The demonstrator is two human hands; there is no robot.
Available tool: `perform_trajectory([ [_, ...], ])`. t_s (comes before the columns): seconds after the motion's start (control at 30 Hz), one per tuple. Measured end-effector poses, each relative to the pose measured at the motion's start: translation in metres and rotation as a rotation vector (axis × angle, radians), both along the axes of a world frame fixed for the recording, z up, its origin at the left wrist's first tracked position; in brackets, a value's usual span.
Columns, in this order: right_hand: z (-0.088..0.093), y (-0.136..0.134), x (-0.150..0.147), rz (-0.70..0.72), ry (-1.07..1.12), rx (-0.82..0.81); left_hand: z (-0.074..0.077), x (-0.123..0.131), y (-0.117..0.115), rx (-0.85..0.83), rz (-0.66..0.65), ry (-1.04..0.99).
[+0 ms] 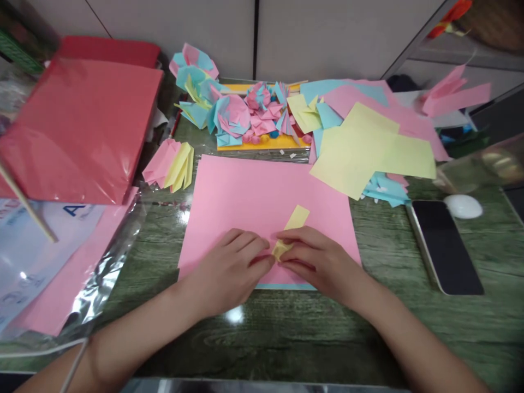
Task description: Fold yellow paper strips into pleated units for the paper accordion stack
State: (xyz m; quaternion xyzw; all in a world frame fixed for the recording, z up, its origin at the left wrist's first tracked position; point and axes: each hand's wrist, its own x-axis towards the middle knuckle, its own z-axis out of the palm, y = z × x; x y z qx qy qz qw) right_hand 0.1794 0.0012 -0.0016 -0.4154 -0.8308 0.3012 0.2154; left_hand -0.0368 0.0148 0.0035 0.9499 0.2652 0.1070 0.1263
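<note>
A narrow strip of yellow paper (297,217) lies over a pink sheet (245,191), its near end folded into a small shape. My right hand (327,265) pinches this folded end between thumb and fingers. From the other side, my left hand (235,267) has its thumb and fingertips closed at the fold's left edge; its fingers partly hide the contact. The strip's far end sticks out beyond my right fingers. Under the pink sheet, a blue edge shows at the front.
Folded paper flowers (233,114) crowd a yellow-edged tray behind the sheet. Pink and yellow folded pieces (179,165) sit left of it. Yellow sheets (368,150) lie back right, near a phone (446,245) and white mouse-like object (463,207). Red packets (94,125) stand at left.
</note>
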Motion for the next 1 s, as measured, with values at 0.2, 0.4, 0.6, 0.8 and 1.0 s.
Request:
perform_trajectory([
  [0.2,-0.001,0.003,0.000,-0.046,-0.053,0.058,0.001,0.001,-0.001,-0.186,0.070,-0.110],
  [0.4,0.001,0.005,-0.003,-0.090,-0.086,0.035,0.006,0.003,-0.002,-0.405,0.210,-0.156],
  [0.6,0.011,0.009,0.007,0.025,-0.084,-0.118,0.007,0.005,-0.002,-0.454,0.229,-0.124],
  [0.8,0.006,0.014,0.014,0.046,-0.016,-0.119,0.001,0.002,-0.001,-0.343,0.192,-0.131],
  [1.0,0.000,0.015,0.014,0.048,-0.009,-0.100,0.000,-0.001,-0.002,-0.223,0.166,-0.107],
])
